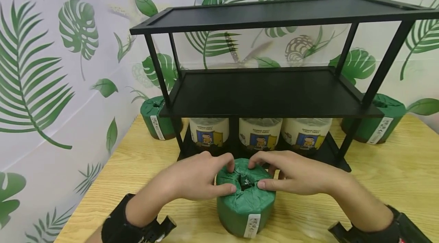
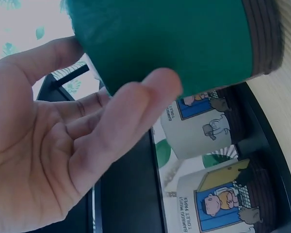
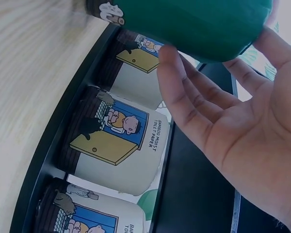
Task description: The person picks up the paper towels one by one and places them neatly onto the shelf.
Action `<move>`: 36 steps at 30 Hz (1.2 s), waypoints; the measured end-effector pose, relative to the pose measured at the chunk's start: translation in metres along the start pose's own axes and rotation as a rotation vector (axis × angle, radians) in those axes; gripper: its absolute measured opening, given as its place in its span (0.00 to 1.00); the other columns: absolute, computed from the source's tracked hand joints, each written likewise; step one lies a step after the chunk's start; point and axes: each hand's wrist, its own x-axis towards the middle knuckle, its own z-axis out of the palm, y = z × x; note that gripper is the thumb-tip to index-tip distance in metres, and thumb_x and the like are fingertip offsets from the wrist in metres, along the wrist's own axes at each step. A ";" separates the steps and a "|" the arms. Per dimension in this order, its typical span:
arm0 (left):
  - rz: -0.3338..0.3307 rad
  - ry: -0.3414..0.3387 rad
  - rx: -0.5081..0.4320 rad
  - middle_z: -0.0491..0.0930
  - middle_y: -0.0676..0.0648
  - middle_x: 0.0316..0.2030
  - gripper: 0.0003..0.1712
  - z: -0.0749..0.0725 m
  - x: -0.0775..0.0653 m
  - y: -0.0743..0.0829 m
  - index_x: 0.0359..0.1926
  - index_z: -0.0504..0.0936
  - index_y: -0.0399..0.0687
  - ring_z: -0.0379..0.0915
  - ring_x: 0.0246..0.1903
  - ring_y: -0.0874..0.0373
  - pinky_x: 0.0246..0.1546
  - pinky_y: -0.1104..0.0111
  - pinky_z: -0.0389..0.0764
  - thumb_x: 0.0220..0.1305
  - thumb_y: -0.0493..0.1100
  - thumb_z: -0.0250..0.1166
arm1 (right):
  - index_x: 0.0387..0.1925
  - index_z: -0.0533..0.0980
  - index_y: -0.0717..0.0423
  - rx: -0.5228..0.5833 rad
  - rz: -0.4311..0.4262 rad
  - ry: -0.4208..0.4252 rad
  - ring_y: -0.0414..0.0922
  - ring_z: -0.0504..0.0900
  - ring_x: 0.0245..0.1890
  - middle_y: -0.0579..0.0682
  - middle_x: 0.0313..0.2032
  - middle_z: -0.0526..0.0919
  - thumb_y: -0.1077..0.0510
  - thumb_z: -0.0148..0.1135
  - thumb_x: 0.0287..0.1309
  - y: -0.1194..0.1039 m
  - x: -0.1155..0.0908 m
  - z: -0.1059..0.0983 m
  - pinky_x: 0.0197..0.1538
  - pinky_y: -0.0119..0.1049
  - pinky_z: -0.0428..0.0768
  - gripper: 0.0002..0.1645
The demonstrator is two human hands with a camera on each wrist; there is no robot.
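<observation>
A green-wrapped toilet paper roll [image 1: 236,214] stands upright on the table before the shelf, its crumpled top and centre hole facing up. My left hand [image 1: 200,176] grips its upper left edge, with the thumb on top beside the hole and the index finger bent over the far rim. From the other side, my right hand [image 1: 296,172] holds the upper right edge in much the same way. The left wrist view shows fingertips [image 2: 165,82] against the green wrapper. In the right wrist view, other fingers [image 3: 172,60] reach beneath the side of the roll.
A black shelf [image 1: 267,90] stands behind the hands. Three cream toilet paper rolls [image 1: 260,134] line its bottom tier. Green rolls flank it, one at the left [image 1: 152,119] and one at the right [image 1: 385,119]. Behind hangs a leaf-print cloth [image 1: 85,94].
</observation>
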 end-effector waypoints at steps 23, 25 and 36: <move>-0.036 0.098 0.215 0.76 0.55 0.42 0.21 0.006 0.004 0.003 0.57 0.68 0.65 0.70 0.37 0.65 0.29 0.69 0.75 0.63 0.58 0.56 | 0.43 0.68 0.36 -0.115 -0.024 0.080 0.35 0.69 0.20 0.38 0.23 0.71 0.38 0.52 0.60 0.003 0.003 0.000 0.25 0.31 0.73 0.13; -0.032 0.095 0.209 0.77 0.56 0.33 0.21 0.005 0.004 0.002 0.57 0.69 0.65 0.71 0.30 0.66 0.26 0.70 0.74 0.63 0.58 0.56 | 0.43 0.68 0.37 -0.114 -0.023 0.080 0.35 0.69 0.19 0.39 0.23 0.71 0.38 0.51 0.61 0.002 0.002 -0.001 0.25 0.31 0.74 0.14; -0.008 0.163 0.174 0.66 0.59 0.09 0.15 0.001 -0.002 0.011 0.47 0.75 0.53 0.63 0.11 0.71 0.14 0.74 0.69 0.64 0.53 0.56 | 0.46 0.72 0.38 -0.193 -0.077 0.273 0.33 0.70 0.27 0.38 0.38 0.71 0.46 0.50 0.65 0.008 0.003 -0.001 0.31 0.30 0.76 0.11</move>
